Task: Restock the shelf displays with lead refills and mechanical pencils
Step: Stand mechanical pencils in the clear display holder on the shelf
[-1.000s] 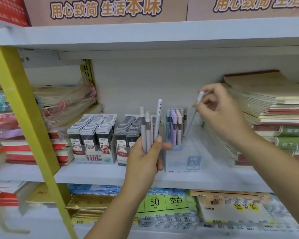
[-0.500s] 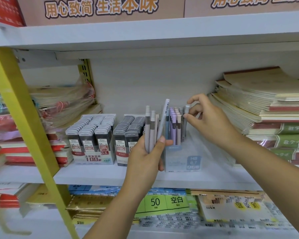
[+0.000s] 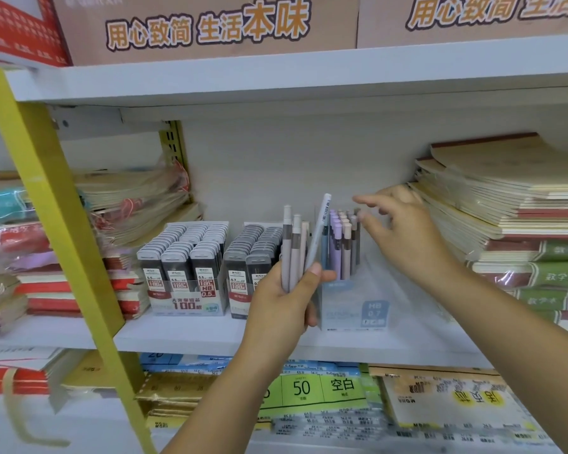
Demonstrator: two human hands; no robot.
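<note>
My left hand (image 3: 286, 299) grips a bunch of mechanical pencils (image 3: 295, 244), beige, grey and one white, upright in front of the shelf. Behind it stands a clear pencil display box (image 3: 358, 309) holding several upright pencils (image 3: 340, 240) in purple, blue and beige. My right hand (image 3: 397, 231) hovers just right of those pencil tops, fingers spread and holding nothing. Two display boxes of lead refill cases, the 0.5 box (image 3: 184, 257) and the 0.7 box (image 3: 253, 257), stand to the left of the pencil box.
Stacks of notebooks (image 3: 512, 217) fill the shelf on the right, wrapped notebook packs (image 3: 128, 201) on the left. A yellow upright post (image 3: 56, 217) slants across the left. The white shelf board (image 3: 184, 335) carries it all; paper packs (image 3: 309, 391) lie on the shelf below.
My right hand lowered a pencil into the display box, let it go and now draws back with open fingers. My left hand keeps its bunch in the same place.
</note>
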